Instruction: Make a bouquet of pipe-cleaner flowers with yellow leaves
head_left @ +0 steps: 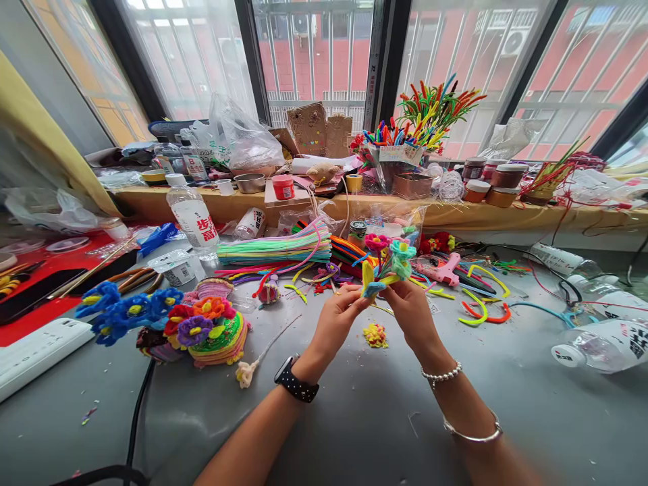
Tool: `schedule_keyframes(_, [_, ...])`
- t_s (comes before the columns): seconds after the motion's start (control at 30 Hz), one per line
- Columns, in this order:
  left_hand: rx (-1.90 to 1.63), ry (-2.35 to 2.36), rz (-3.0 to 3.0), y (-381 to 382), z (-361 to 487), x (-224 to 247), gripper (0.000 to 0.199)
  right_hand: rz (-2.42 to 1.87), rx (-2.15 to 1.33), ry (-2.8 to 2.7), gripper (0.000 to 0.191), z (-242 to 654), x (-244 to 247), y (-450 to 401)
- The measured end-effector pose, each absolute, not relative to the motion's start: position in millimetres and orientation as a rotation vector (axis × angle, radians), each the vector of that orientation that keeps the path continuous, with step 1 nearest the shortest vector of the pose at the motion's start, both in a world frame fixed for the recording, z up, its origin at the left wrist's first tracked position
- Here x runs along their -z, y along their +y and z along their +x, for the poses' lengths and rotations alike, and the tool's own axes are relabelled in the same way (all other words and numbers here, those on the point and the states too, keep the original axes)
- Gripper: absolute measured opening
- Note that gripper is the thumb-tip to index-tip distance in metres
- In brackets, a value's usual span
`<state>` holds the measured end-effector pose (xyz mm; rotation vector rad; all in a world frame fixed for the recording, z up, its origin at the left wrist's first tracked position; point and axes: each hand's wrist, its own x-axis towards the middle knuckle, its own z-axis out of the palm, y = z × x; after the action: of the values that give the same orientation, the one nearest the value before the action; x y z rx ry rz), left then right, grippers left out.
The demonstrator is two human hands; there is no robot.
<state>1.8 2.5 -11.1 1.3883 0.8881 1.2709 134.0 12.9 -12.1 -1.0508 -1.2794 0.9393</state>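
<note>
Hands [374,307], nearly closed, both pinch a fuzzy flower bunch [389,260], fingertips partly hidden.

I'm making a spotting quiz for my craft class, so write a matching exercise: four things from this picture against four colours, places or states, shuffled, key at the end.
Things
1. Glue gun
2. Flower bunch
3. Power strip
4. Wristwatch

Descriptions
A. White, at the far left
B. Black strap with pale dots
C. Pink, lying on the table
D. Held up between the left hand and right hand

Right pairs: 1-C, 2-D, 3-A, 4-B
</note>
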Motion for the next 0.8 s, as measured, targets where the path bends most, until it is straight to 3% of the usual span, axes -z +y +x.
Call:
schedule_keyframes(0.17, [-1.205,0.887,1.386,3.1,1.8,15.1,0.016,-1.112,-0.851,-1.240,0.018,138.1,13.5,15.0])
schedule_keyframes(0.6, [-1.249,0.880,1.238,2.3,1.2,13.3,0.024,-0.872,-1.158,-1.411,0.016,132.1,-3.6,2.4])
schedule_keyframes(0.8, [-1.271,0.927,1.263,2.4,1.2,16.6,0.023,-0.917,-1.045,-1.423,0.018,126.4,2.8,4.1])
